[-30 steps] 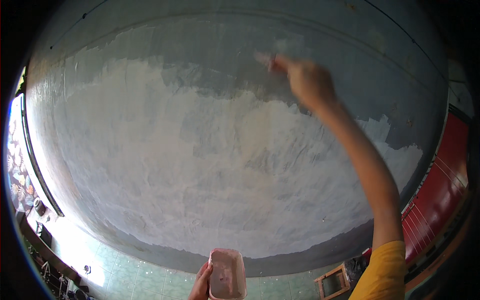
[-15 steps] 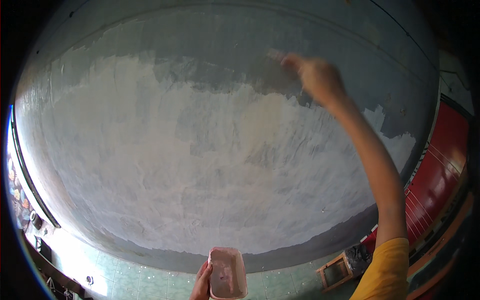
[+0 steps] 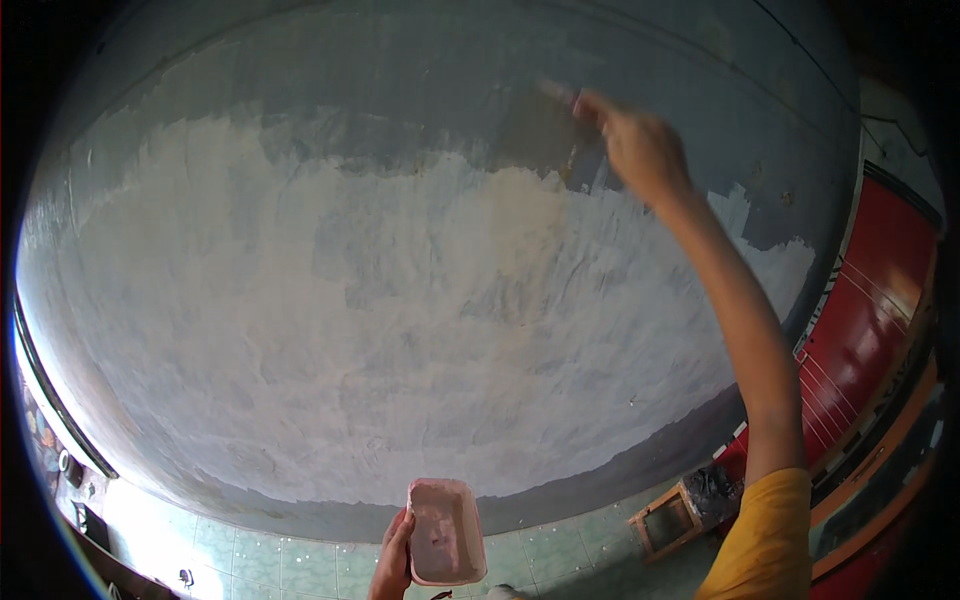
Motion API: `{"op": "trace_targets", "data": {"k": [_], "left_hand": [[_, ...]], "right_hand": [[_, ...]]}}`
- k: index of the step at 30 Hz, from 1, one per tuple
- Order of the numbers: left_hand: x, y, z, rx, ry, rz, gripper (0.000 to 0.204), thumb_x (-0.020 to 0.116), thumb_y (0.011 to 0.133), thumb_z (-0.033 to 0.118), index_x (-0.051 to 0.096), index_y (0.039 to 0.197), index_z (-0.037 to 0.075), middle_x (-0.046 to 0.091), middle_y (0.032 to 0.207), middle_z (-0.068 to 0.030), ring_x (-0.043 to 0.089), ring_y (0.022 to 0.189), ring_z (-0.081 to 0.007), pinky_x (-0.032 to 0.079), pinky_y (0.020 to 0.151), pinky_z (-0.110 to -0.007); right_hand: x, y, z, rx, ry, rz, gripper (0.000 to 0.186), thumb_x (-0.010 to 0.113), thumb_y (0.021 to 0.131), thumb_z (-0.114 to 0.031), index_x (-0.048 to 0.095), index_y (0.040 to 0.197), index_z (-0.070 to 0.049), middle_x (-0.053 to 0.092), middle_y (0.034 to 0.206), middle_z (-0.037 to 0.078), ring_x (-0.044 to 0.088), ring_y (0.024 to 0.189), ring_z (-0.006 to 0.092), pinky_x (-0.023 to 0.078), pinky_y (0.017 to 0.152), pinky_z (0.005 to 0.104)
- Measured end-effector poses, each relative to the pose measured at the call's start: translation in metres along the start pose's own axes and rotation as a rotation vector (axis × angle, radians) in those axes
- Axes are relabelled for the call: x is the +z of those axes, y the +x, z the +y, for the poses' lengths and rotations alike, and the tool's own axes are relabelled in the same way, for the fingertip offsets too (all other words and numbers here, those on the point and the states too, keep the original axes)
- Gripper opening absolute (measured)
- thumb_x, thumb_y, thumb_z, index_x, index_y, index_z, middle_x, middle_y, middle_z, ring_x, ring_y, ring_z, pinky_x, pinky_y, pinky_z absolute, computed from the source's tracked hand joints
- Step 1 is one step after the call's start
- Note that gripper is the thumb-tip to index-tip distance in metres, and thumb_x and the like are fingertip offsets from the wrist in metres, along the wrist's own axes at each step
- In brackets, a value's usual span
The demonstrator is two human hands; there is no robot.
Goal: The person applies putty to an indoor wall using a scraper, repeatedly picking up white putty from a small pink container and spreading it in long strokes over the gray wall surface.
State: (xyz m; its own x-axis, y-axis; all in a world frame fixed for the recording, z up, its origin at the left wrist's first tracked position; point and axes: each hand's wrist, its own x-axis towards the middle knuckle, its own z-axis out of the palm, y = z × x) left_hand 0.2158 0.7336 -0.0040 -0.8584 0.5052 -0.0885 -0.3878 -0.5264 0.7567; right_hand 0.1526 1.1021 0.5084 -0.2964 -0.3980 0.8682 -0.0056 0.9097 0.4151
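My right hand point(image 3: 645, 150) is raised against the upper part of the wall, its fingers closed around what looks like a paintbrush point(image 3: 557, 93). The brush is smeared by motion, and its pale end points left at the grey surface. Below it lies a darker, damp-looking patch point(image 3: 525, 130). A broad whitish coat point(image 3: 400, 270) with a ragged top edge covers the middle of the wall point(image 3: 420, 60). Low in front of me, my left hand point(image 3: 396, 552) grips a rectangular pinkish tub point(image 3: 478, 535) by its left side. Pinkish residue shows on the tub's inside.
A small wooden stool or frame point(image 3: 645, 538) stands at the lower right, beside a dark plastic-wrapped thing point(image 3: 712, 497). Red panels point(image 3: 870, 310) lean along the right side. Pale green floor tiles point(image 3: 310, 568) run along the wall's foot. A cable point(image 3: 800, 45) hangs at the upper right.
My right hand and the brush have shifted slightly up the wall. The tub sits a little higher and further left in view. The whole view has tilted slightly.
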Motion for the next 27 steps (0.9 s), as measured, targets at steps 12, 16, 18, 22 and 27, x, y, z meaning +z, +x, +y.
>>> {"op": "trace_targets", "data": {"k": [12, 16, 18, 22, 27], "left_hand": [[-0.003, -0.012, -0.006, -0.026, -0.015, 0.039, 0.050, 0.050, 0.108, 0.031, 0.046, 0.145, -0.003, 0.062, 0.131, -0.0103, 0.059, 0.120, -0.0186, 0.049, 0.102, -0.034], [-0.011, -0.001, -0.013, -0.057, 0.008, 0.028, 0.052, 0.050, 0.108, 0.031, 0.045, 0.147, -0.003, 0.061, 0.134, -0.0107, 0.058, 0.123, -0.0195, 0.048, 0.103, -0.035], [-0.003, 0.000, -0.013, -0.053, 0.020, 0.017, 0.052, 0.050, 0.108, 0.031, 0.044, 0.147, -0.003, 0.060, 0.134, -0.0106, 0.058, 0.123, -0.0196, 0.048, 0.103, -0.035], [-0.011, -0.016, -0.013, -0.007, 0.000, 0.084, 0.053, 0.051, 0.108, 0.031, 0.044, 0.148, -0.003, 0.060, 0.135, -0.0103, 0.058, 0.124, -0.0195, 0.047, 0.104, -0.035], [-0.015, -0.027, -0.017, 0.030, 0.001, 0.081, 0.053, 0.050, 0.107, 0.034, 0.046, 0.146, -0.002, 0.061, 0.133, -0.0113, 0.061, 0.119, -0.0201, 0.050, 0.101, -0.036]], "right_hand": [[0.033, -0.103, -0.039, -0.126, 0.096, -0.093, 0.041, 0.060, 0.091, 0.001, 0.067, 0.129, -0.012, 0.073, 0.117, 0.014, 0.072, 0.104, 0.0311, 0.060, 0.083, 0.0416], [0.002, -0.028, 0.001, 0.038, 0.024, 0.014, 0.041, 0.059, 0.093, 0.000, 0.065, 0.132, -0.012, 0.073, 0.117, 0.012, 0.071, 0.103, 0.0319, 0.059, 0.083, 0.0423], [0.028, -0.036, 0.028, -0.050, -0.145, 0.189, 0.027, 0.057, 0.095, -0.006, 0.067, 0.120, -0.009, 0.072, 0.112, 0.017, 0.071, 0.092, 0.0368, 0.059, 0.080, 0.0459], [0.072, -0.138, -0.036, -0.227, -0.064, 0.115, 0.032, 0.057, 0.095, -0.007, 0.064, 0.126, -0.010, 0.073, 0.107, 0.017, 0.072, 0.091, 0.0358, 0.059, 0.078, 0.0473], [0.018, -0.077, -0.046, 0.006, 0.107, -0.058, 0.031, 0.057, 0.097, -0.010, 0.066, 0.126, -0.018, 0.076, 0.100, 0.011, 0.073, 0.090, 0.0340, 0.059, 0.077, 0.0461]]}}
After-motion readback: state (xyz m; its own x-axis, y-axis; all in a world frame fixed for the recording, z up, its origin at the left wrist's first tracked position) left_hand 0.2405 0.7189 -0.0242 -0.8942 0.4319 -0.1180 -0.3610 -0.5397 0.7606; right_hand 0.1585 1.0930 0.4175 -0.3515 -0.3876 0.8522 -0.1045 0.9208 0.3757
